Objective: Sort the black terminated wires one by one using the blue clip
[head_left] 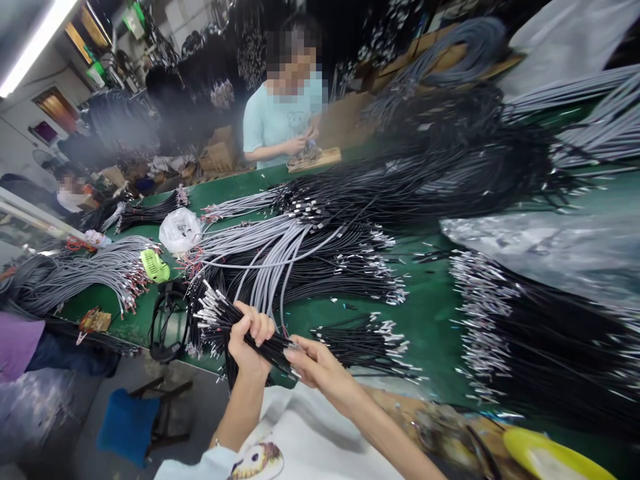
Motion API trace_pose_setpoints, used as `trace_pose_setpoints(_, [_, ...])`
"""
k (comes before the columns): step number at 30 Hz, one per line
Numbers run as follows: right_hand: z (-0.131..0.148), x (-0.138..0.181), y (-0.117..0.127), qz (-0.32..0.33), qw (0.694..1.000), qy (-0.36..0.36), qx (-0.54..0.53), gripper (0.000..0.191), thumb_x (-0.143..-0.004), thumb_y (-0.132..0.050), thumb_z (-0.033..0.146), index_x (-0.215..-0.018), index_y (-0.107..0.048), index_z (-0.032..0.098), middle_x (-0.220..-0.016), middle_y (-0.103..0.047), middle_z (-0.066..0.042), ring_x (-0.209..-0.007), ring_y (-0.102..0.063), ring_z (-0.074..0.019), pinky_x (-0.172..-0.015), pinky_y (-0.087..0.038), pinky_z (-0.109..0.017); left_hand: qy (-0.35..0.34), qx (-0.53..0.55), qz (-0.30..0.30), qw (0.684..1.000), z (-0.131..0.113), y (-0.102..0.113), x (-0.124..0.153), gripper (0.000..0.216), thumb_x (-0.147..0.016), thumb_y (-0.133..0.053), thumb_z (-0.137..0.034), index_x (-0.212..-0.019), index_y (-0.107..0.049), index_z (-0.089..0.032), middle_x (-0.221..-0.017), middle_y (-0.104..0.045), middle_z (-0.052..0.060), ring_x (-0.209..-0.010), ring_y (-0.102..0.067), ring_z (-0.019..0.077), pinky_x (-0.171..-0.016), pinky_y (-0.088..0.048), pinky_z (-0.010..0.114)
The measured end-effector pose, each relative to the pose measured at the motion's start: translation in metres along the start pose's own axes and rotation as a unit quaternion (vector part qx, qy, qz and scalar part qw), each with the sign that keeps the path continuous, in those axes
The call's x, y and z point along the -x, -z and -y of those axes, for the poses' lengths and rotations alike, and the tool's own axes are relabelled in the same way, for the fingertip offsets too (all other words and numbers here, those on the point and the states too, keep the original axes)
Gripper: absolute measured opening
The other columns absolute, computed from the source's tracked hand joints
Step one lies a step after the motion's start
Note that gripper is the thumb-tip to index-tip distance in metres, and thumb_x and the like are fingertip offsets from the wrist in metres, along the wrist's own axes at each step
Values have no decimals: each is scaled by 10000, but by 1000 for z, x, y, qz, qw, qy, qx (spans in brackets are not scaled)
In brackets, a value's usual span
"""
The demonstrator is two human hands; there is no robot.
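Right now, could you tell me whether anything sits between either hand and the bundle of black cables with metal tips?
Nothing visible does. The left hand is closed around the bundle of black cables just behind its metal tips, and the right hand pinches the same bundle lower down. Both touch it directly, above the edge of the green table.

Both forearms rise from the bottom edge and meet near the lower middle of the view. The left hand [249, 343] is curled into a fist, knuckles up, fingers wrapped tight with the fingertips showing on top, wrist bent slightly back. The right hand [315, 363] lies just beside it, palm turned inward, thumb and forefinger pinched together toward the left fist. The forearms are bare, and the left wears a thin band near its lower end.
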State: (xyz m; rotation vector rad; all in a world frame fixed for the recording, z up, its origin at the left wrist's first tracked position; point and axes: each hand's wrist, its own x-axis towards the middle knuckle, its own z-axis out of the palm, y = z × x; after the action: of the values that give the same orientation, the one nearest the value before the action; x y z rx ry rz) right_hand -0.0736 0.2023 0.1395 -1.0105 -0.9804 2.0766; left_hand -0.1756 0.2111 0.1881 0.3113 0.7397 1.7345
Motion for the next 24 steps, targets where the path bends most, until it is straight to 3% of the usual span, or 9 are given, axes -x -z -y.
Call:
trace_pose_setpoints(5, [-2, 1, 5, 11, 1000, 8, 13, 425, -547, -698, 530, -590, -446, 190, -416, -308, 109, -382, -204, -39, -375, -103, -209, 28, -5, 23, 999, 1, 1, 1, 332, -518, -700, -267, -554, -385, -170, -415, -208, -92, -338, -198, 27, -405, -196, 189])
trace_pose_setpoints(12, [-1, -1, 9, 5, 996, 34, 86, 396, -527, -738, 476, -602, -501, 168, -445, -398, 82, -424, -310, -62, -401, -224, -215, 56, 0, 56, 997, 3, 1, 0, 290, -537, -695, -268, -595, -430, -164, -448, -311, -78, -375, -302, 28, -446, -264, 185])
trace_pose_setpoints(19, [-4, 3, 8, -48, 981, 115, 146, 487, -653, -547, 639, -502, -427, 192, -455, -358, 56, -442, -348, -91, -430, -271, -240, 109, 113, -59, 986, 5, 6, -8, 227, -631, -640, -119, -645, -416, -154, -480, -239, -105, -367, -277, 3, -404, -253, 135])
trace_pose_setpoints(24, [-7, 3, 11, -89, 971, 146, 167, 540, -694, -459, 678, -449, -364, 206, -410, -320, 54, -411, -289, -88, -416, -230, -254, 112, 99, -82, 985, 10, 12, -8, 190, -715, -594, -118, -647, -420, -153, -521, -295, -86, -409, -334, 18, -441, -325, 145])
